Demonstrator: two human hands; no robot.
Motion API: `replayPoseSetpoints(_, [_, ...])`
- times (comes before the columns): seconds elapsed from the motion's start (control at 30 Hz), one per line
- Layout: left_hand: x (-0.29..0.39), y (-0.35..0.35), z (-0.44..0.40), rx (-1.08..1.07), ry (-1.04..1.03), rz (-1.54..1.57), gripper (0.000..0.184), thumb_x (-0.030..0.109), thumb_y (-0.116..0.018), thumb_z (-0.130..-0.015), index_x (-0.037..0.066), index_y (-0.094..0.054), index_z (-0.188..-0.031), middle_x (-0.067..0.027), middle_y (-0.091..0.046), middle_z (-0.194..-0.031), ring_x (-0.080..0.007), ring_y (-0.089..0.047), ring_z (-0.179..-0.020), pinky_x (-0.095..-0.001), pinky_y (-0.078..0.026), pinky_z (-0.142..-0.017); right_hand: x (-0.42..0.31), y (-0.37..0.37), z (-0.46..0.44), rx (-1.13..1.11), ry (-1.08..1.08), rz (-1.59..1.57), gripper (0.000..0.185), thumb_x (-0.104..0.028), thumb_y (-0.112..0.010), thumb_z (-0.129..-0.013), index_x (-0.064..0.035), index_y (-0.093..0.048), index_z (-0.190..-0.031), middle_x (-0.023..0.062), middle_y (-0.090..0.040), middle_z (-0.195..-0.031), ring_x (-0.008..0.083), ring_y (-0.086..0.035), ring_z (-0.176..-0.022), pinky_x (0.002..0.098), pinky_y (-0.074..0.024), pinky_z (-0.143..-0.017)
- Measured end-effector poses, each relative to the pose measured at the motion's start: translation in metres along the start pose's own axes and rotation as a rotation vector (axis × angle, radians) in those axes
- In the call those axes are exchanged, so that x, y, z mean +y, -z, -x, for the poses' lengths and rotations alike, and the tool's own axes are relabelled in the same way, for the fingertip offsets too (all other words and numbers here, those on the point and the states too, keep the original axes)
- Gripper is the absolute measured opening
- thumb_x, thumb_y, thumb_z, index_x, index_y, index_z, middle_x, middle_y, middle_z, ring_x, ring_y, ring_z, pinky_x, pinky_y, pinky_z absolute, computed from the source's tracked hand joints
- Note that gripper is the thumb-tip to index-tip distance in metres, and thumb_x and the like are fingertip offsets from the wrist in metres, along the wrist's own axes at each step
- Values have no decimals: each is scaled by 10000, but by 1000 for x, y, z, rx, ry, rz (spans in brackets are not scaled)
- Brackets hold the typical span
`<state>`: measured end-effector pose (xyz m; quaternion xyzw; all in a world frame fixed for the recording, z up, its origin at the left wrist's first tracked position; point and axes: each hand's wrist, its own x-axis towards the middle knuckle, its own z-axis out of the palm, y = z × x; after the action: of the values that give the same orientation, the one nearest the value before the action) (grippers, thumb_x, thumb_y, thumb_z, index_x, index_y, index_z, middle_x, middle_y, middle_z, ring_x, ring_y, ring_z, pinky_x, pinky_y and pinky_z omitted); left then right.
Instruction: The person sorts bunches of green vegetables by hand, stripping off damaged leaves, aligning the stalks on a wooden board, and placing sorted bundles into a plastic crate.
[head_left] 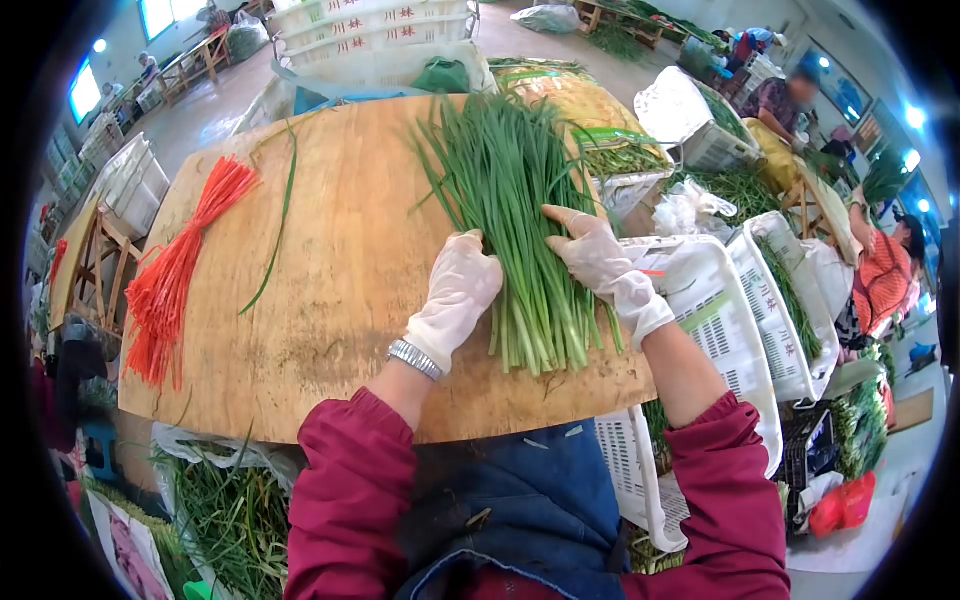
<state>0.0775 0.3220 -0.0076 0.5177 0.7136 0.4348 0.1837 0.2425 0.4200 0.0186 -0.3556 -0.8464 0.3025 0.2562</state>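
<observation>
A thick bunch of garlic chives (520,200) lies on the wooden board (330,300), its dark leaf tips pointing away and its pale stem ends towards me. My left hand (460,285), in a white glove, is curled against the bunch's left side; its fingertips are partly hidden. On the opposite side my right hand (600,262), also gloved, grips the stems, with the thumb and a finger showing on top. A bundle of red ties (190,270) rests at the board's left. Between them lies one loose chive leaf (282,225).
White plastic crates (705,320) stand close along the board's right edge. Stacked crates (370,35) rise behind it. Below the front left corner sits a bag of loose greens (230,510). Other people (885,270) work among greens at the right.
</observation>
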Motion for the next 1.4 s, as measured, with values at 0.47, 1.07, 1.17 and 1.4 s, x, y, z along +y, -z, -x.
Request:
replayPoseSetpoints(0.47, [18,53,50,0,208,229,275,127,-503,-834,-56,-602,-1014,-117,-620,-858,-138,-579,-650,-251,-458,-559,17,40,14,132,-74,66,447,-239,-635,-766,20,-562,-1123,207,-604,-1068,317,-579,-989,355,-443,-855])
replayPoseSetpoints(1.07, [81,-130,180,-728,-342,87,131,30,-592,-780,18,-628,-906,-119,-596,-748,-250,-605,-647,-291,-485,-583,245,84,340,546,-1079,-468,375,-128,-596,-784,77,-548,-1094,125,-636,-835,147,-609,-606,243,-461,-459])
replayPoseSetpoints(1.17, [78,-144,174,-677,-424,-162,138,28,-601,-752,22,-632,-887,-124,-601,-750,-267,-587,-641,-339,-473,-576,288,41,323,468,-1156,-474,420,-187,-637,-751,72,-570,-1074,153,-644,-911,176,-630,-718,286,-497,-593])
replayPoseSetpoints(1.4, [-21,-173,196,-653,-683,-278,250,60,-576,-773,4,-610,-1014,-128,-615,-825,-256,-597,-721,-345,-477,-670,369,-25,217,282,-984,-115,390,-193,-622,-739,-2,-584,-1077,205,-616,-1012,333,-584,-961,362,-454,-846])
